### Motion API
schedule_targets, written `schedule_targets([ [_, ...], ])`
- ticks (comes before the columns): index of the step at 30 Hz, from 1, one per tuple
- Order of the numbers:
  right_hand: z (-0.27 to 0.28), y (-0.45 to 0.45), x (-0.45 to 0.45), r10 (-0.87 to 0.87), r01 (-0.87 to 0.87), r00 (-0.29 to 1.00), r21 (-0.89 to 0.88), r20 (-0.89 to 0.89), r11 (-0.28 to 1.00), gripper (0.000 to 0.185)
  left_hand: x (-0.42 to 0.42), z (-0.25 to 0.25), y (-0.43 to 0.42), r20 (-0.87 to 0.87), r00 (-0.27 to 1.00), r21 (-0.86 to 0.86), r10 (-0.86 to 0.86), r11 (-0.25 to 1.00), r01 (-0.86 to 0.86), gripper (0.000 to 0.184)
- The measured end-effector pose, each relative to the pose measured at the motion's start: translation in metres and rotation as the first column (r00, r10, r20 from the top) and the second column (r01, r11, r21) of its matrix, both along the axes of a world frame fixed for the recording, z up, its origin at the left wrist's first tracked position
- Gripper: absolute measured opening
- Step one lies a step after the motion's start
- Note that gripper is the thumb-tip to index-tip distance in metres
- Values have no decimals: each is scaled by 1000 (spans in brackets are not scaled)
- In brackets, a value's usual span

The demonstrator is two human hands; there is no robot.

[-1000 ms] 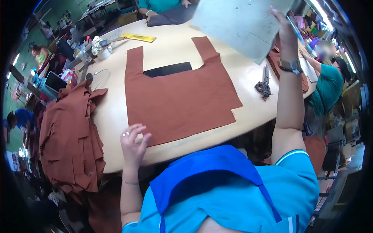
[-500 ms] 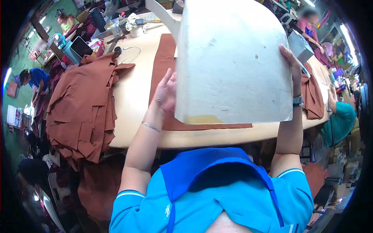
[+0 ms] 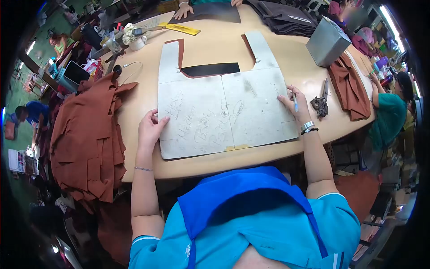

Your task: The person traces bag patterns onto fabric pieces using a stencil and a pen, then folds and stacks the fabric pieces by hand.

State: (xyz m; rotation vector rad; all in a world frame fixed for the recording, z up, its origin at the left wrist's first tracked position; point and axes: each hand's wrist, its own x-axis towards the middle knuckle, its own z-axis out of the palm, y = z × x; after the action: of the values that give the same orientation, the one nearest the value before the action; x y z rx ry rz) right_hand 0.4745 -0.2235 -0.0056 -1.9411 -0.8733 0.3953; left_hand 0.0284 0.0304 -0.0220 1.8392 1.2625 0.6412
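A white pattern template (image 3: pixel 201 112) with handwriting and a U-shaped cut-out lies flat over brown fabric (image 3: pixel 181 49), which peeks out along its upper straps. My left hand (image 3: pixel 151 130) grips the template's left edge, thumb on top and fingers partly hidden at the rim. At the right edge, my right hand (image 3: pixel 296 103) pinches the template with the thumb on its face. A pen (image 3: pixel 295 104) is tucked between that hand's fingers. Inside the cut-out shows a black strip (image 3: pixel 212 68).
Brown fabric pieces (image 3: pixel 89 139) hang over the table (image 3: pixel 148 85) at left. Scissors (image 3: pixel 323 96), a metal box (image 3: pixel 328 42) and folded brown fabric (image 3: pixel 351 89) are at right. Dark sheets (image 3: pixel 282 15) and another person's hand (image 3: pixel 183 10) are across.
The template has gone from raised and tilted before me to flat on the brown fabric. My left hand now holds its left edge; its written side faces up.
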Motion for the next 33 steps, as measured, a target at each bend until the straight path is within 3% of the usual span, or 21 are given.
schedule_targets([
  [7, -12, -1, 4, -49, 58, 986, -55, 158, 997, 65, 10, 12, 1, -175, 984, 87, 33, 996, -18, 58],
  [13, -15, -1, 6, -35, 39, 988, -28, 153, 999, 63, 12, 14, 1, -210, 977, 84, 36, 996, -19, 59],
  [19, -7, 2, 6, -16, 48, 977, -149, 214, 988, 60, 12, 14, 4, -243, 970, 86, 20, 996, 1, 58],
  [22, -17, 3, 10, 40, 14, 868, -105, 496, 994, 58, 17, 26, 4, -353, 936, 72, 7, 997, 19, 56],
  [23, -12, 2, 10, 67, 3, 871, -142, 486, 990, 57, 21, 42, -3, -437, 899, 102, 6, 994, 43, 55],
  [26, 2, 0, 11, 113, -29, 899, -201, 422, 979, 55, 12, 25, 15, -445, 895, 107, -20, 991, 75, 54],
  [29, -7, -5, 19, 71, -13, 946, -183, 315, 983, 48, 4, 10, 23, -242, 969, 35, -50, 998, 61, 52],
  [33, -18, -10, 22, 13, -12, 997, -3, 80, 1000, 39, -3, -7, 28, -52, 997, 0, -56, 998, 57, 50],
])
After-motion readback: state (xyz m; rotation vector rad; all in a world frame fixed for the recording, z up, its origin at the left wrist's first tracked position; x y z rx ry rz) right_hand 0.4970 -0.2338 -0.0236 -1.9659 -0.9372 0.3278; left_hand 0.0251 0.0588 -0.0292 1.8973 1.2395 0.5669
